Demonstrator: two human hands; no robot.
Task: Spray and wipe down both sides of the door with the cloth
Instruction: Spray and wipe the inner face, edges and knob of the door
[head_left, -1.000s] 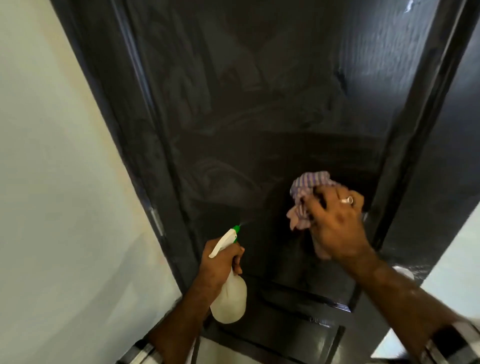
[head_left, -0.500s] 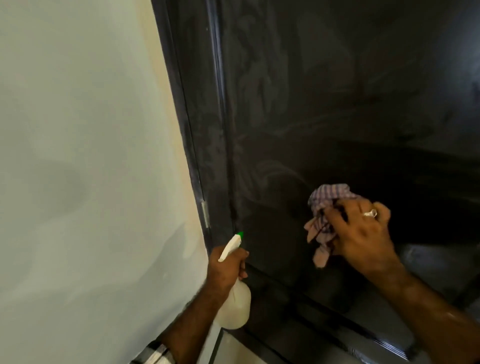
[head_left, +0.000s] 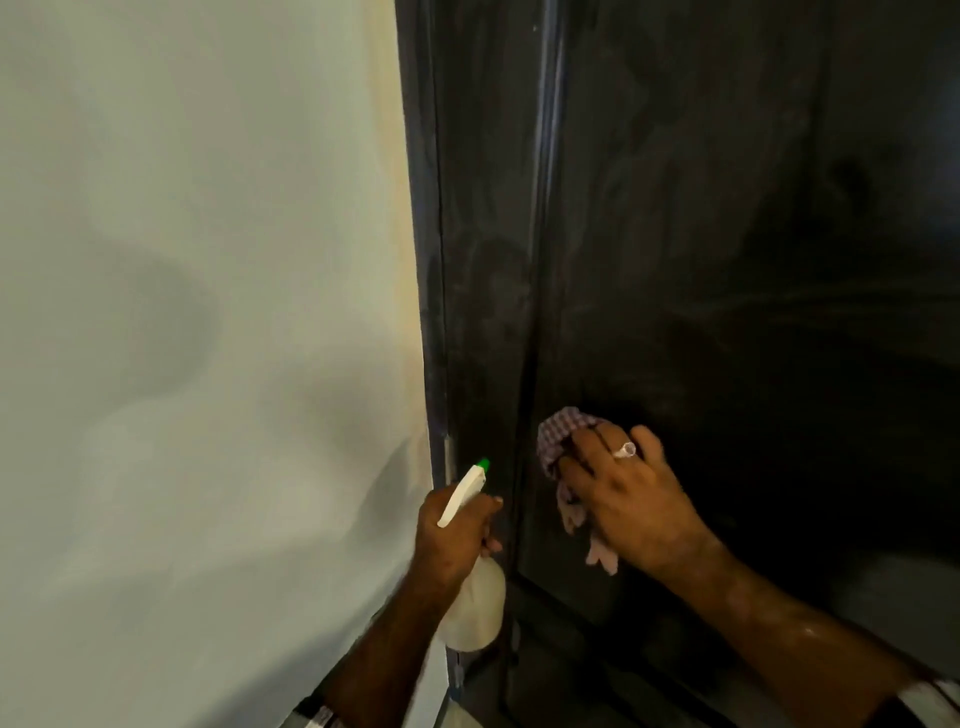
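The task was judged to be in its middle: faint smears could be seen on the dark door (head_left: 727, 260), so this side seemed to be partly wiped, while the lower panels and the other side, which was not visible, were taken as not yet done. The checked cloth (head_left: 558, 434) was pressed flat against the door near its left edge by the right hand (head_left: 626, 499), the fingers spread over it. The spray bottle (head_left: 475, 605) was gripped at its neck by the left hand (head_left: 452, 540), fingers curled around it, the green nozzle pointed up toward the door frame (head_left: 431, 312) beside the pale wall (head_left: 208, 312).
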